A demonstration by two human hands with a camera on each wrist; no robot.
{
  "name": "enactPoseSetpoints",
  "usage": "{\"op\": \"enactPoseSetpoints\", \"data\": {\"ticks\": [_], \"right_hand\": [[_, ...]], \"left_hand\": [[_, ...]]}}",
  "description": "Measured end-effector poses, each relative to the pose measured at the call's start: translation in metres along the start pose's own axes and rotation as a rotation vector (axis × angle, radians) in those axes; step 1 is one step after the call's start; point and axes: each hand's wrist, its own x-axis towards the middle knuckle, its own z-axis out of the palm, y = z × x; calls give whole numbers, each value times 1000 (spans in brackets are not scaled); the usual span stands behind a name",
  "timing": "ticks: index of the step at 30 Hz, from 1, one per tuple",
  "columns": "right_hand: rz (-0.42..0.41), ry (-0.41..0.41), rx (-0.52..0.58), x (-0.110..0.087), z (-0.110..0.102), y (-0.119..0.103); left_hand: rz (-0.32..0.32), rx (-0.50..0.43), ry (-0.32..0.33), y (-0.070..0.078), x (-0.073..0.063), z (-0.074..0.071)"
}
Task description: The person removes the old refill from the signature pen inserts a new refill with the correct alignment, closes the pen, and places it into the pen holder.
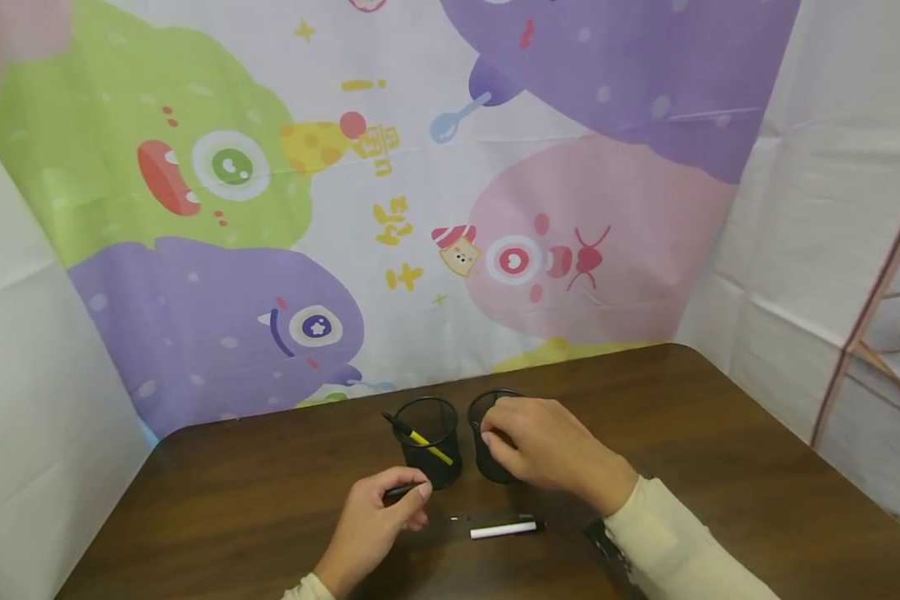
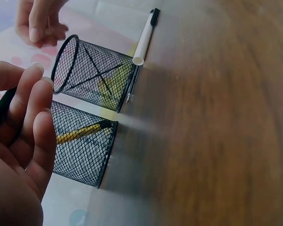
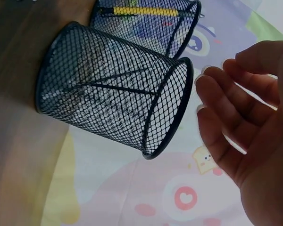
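My left hand (image 1: 378,517) pinches a slim black pen-like piece (image 1: 400,490) between thumb and fingers, in front of the left mesh pen cup (image 1: 444,477). That cup holds a yellow-and-black pen (image 1: 427,444) leaning on its rim. My right hand (image 1: 547,446) hovers over the rim of the right mesh pen cup (image 3: 104,89), fingers loosely curved with nothing visible between them. Thin dark sticks (image 3: 125,88) cross inside this cup. In front of the cups lies a white tube with a black end (image 1: 502,530). Thin refills with metal tips (image 2: 129,97) lie beside it.
A dark object (image 1: 606,542) lies near my right sleeve on the brown wooden table (image 1: 232,500). Behind the table hangs a cartoon-print cloth (image 1: 412,333), and pale cloth walls (image 1: 780,275) stand at the sides.
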Motion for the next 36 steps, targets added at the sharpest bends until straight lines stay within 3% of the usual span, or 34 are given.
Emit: {"op": "enactPoseSetpoints", "data": {"ticks": [7, 14, 27, 36], "right_hand": [[27, 18, -71, 3, 4, 5], [61, -6, -66, 0, 10, 6], [128, -157, -83, -4, 16, 9], [134, -180, -100, -7, 22, 9]], "left_hand": [[-2, 5, 2, 0, 0, 1], [-2, 7, -2, -2, -1, 0], [-1, 1, -11, 2, 0, 2], [-18, -20, -7, 0, 1, 2]]}}
